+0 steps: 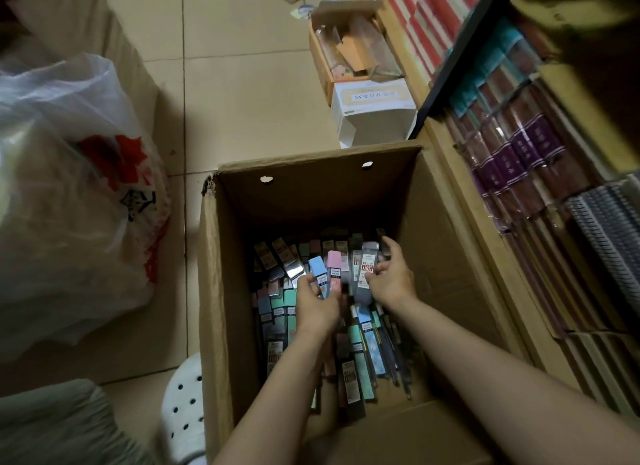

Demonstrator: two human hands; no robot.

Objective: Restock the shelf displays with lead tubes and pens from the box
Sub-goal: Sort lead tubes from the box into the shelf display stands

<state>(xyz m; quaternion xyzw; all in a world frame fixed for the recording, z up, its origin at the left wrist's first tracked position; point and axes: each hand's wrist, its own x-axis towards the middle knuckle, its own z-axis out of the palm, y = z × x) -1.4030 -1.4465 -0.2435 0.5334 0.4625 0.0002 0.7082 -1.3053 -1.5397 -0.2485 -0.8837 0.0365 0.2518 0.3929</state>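
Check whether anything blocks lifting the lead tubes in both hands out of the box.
Nothing visible does. The left hand holds blue and pink tubes, the right hand a grey tube, and the cardboard box is open above them.

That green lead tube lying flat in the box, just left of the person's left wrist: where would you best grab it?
Probably from above, pinching the green lead tube across its narrow width near the upper end. It lies flat, packed among other tubes in the cardboard box, so only its top face and upper end are reachable.
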